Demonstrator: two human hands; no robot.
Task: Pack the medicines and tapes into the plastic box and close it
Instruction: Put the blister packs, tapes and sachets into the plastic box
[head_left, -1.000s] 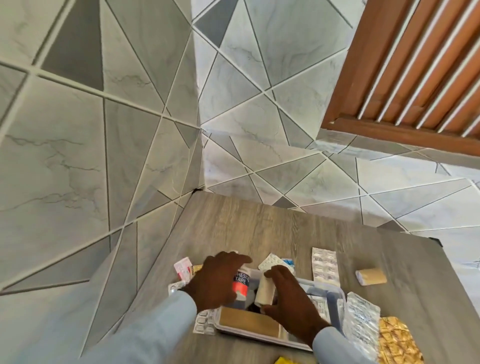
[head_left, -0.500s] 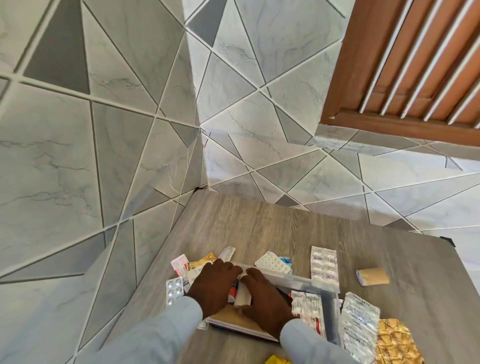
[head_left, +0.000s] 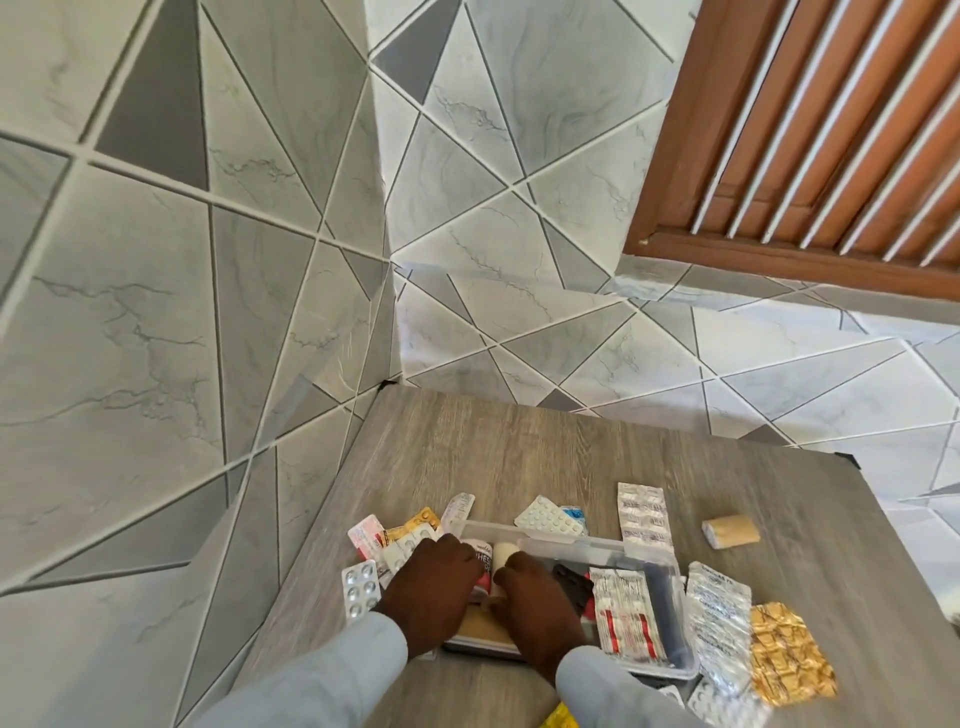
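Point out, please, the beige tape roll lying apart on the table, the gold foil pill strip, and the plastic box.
Beige tape roll (head_left: 730, 531), head view, middle of its side.
Gold foil pill strip (head_left: 787, 652), head view, centre of the foil.
Plastic box (head_left: 571, 540), head view, far rim.

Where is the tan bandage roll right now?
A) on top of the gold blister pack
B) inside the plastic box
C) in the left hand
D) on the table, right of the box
D: the tan bandage roll lies alone on the table, right of the plastic box, touching neither hand.
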